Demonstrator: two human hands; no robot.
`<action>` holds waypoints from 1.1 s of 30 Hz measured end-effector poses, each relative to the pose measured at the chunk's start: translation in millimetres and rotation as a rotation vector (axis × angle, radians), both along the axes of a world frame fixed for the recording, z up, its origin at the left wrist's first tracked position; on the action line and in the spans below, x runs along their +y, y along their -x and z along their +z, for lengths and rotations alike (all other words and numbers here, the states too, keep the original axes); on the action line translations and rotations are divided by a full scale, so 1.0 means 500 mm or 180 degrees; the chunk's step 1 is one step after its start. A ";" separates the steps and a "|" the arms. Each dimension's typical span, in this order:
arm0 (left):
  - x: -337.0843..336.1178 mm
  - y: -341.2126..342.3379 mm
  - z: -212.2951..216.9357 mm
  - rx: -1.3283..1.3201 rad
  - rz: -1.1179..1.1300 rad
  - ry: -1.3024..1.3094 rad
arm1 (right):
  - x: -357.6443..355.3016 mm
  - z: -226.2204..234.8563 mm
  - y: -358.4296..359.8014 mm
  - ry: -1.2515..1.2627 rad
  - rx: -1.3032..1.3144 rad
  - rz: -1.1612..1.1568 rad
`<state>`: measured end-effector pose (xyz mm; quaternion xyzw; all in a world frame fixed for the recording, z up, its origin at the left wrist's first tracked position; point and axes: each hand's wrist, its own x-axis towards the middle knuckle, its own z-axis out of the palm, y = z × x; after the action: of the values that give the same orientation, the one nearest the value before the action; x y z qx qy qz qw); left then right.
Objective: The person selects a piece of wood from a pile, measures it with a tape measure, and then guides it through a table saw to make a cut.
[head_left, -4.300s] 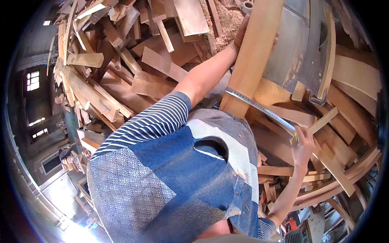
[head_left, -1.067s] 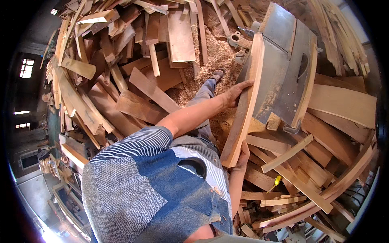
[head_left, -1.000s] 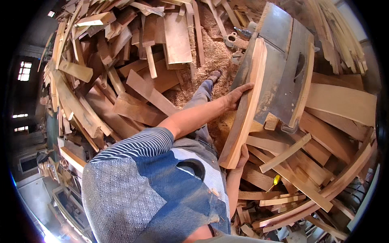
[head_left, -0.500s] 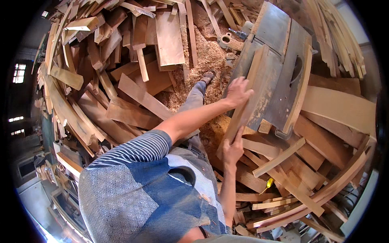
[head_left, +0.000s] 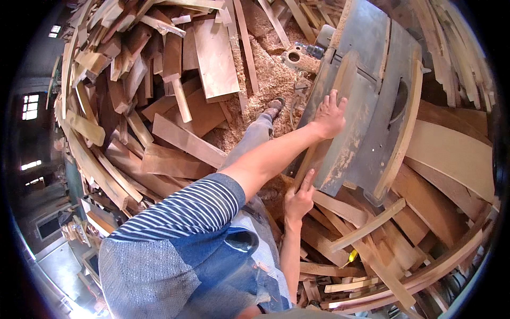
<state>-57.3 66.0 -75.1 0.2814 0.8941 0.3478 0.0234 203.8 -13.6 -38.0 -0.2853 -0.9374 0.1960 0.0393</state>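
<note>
Board (head_left: 314,157) on metal table (head_left: 355,130); left fingers (head_left: 333,99) spread atop, right fingers (head_left: 307,179), hold unclear; sawdust (head_left: 272,70) underfoot, lumber (head_left: 215,56) heaped around.

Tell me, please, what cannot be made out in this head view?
Head view:
Board: middle covered by the left hand, near end partly by the right hand.
Metal machine table: far end cut off by the upper edge.
Yellow object: too small to identify.

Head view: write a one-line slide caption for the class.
Left hand on a wooden board over a metal table, right hand at the board's near end.
</note>
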 end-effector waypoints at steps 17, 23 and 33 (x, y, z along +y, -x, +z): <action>0.202 0.375 -0.010 0.0033 -0.0039 0.0036 | 0.190 0.008 0.369 0.0182 -0.0075 -0.0134; 0.274 0.492 -0.016 0.0010 -0.0028 0.0026 | 0.254 -0.006 0.482 -0.0129 0.0084 -0.0074; 0.417 0.674 -0.063 0.0157 0.0250 -0.0079 | 0.350 -0.014 0.657 -0.0323 0.0162 -0.0109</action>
<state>-394.5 274.5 -106.8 0.2549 0.9003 0.3524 -0.0159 -124.6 161.4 -44.8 -0.2939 -0.9398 0.1547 0.0808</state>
